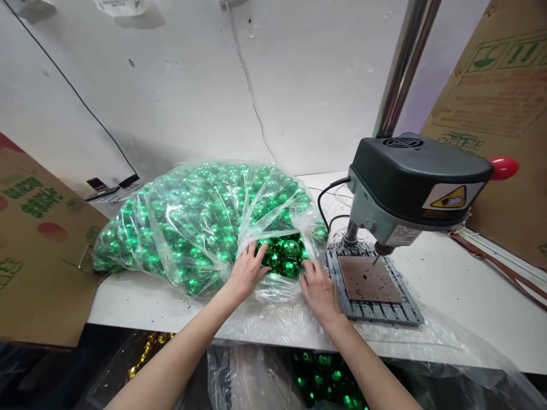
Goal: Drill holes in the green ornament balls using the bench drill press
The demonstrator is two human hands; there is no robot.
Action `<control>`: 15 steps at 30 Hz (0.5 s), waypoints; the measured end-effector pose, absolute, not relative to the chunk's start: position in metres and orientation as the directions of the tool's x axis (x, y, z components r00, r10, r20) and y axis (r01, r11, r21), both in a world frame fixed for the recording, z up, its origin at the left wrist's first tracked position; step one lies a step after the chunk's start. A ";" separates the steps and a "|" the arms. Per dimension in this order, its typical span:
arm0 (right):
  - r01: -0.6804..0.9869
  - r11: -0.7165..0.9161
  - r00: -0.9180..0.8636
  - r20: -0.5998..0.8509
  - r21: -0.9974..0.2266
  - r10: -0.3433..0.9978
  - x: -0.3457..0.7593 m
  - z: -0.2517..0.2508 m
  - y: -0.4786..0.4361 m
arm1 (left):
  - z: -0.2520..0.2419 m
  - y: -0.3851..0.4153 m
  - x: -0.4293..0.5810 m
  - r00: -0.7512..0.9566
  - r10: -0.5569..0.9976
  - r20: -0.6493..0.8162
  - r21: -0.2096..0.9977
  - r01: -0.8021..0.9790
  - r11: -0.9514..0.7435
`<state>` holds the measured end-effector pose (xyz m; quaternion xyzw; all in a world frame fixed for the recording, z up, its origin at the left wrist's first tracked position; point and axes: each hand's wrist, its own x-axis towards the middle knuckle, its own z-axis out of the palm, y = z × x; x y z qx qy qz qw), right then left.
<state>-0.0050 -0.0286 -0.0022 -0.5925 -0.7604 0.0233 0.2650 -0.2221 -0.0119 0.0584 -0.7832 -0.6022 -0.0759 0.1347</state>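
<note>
left hand [248, 272]: fingers spread at clear bag [245, 213] opening | right hand [318, 290]: fingers bent at opening's edge, pinching unclear | green balls [289, 250] inside

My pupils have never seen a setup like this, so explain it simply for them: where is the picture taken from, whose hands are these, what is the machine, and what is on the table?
There is one picture, from a camera worn on a person's head, looking forward and down. No robot is here: the left hand and right hand are that person's own, bare. They sit at either side of the opening of a clear plastic bag full of shiny green balls. Whether the fingers grip the plastic is hard to tell. The bag lies on a white table. Beside it stands what looks like a small drill press, its thin bit pointing down at a brown board on the base.
</note>
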 end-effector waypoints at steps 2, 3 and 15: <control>0.901 0.262 -0.134 0.354 -0.344 0.925 -0.004 0.006 -0.027 | 0.059 -0.014 -0.216 0.274 0.911 0.308 -0.117 0.961 -0.250; 0.907 0.250 -0.127 0.345 -0.339 0.930 -0.003 0.009 -0.025 | 0.060 -0.016 -0.213 0.289 0.907 0.308 -0.127 0.957 -0.262; 0.902 0.211 -0.100 0.292 -0.377 0.951 -0.001 0.017 -0.004 | 0.096 -0.020 -0.175 0.103 0.987 0.120 -0.160 0.984 -0.083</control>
